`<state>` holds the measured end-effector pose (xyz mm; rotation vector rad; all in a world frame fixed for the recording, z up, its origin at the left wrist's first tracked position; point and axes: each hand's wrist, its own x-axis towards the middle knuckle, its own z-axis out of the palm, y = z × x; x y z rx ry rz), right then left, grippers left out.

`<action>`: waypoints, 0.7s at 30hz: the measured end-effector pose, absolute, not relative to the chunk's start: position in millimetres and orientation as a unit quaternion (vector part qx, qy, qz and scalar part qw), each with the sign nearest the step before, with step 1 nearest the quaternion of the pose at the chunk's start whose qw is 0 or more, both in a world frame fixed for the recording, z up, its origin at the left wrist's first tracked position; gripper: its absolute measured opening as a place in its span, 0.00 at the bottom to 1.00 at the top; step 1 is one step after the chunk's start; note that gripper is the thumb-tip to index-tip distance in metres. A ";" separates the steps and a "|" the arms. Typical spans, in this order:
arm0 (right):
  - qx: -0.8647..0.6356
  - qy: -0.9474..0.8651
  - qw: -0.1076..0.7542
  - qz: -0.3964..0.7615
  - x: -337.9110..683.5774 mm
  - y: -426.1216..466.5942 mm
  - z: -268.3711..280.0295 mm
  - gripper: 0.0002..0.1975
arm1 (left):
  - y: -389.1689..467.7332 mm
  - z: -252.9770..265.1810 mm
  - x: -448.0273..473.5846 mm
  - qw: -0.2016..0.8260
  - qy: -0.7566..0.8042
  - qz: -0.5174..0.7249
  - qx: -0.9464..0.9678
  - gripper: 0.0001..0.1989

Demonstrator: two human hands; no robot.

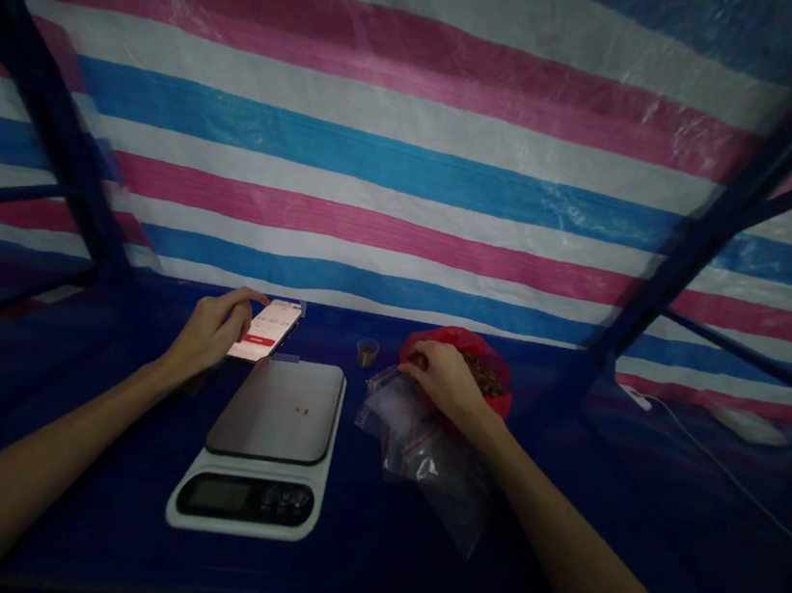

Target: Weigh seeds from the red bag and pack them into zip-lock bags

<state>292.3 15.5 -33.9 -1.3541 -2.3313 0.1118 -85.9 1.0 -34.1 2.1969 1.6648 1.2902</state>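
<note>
My left hand (212, 331) rests on a lit phone (266, 330) lying on the blue table behind the scale, thumb over its screen. A white kitchen scale (266, 450) with a dark steel plate sits between my arms, nothing on it. My right hand (447, 379) lies on a pile of clear zip bags (421, 441) with red seals, fingers curled at the edge of a red bag (466, 345) of brown pieces. Whether it pinches a bag is hard to tell.
A small brown cup (366, 350) stands between phone and red bag. A white cable (717, 460) and charger lie at the right. A striped pink, white and blue tarp (416, 144) closes the back; dark metal struts (59, 136) slant on both sides.
</note>
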 end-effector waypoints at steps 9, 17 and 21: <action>-0.460 -0.859 0.219 -0.047 284.7 4.9 -47.9 0.08 | -3.6 -24.5 -96.1 -0.009 0.530 0.490 0.693 0.18; -0.402 -0.821 0.400 0.061 260.1 14.8 -21.7 0.03 | -3.9 -25.5 -94.7 -0.010 0.529 0.482 0.699 0.17; -0.373 -0.866 0.333 0.015 241.2 30.5 -28.8 0.05 | -4.8 -27.7 -89.4 -0.025 0.538 0.462 0.705 0.17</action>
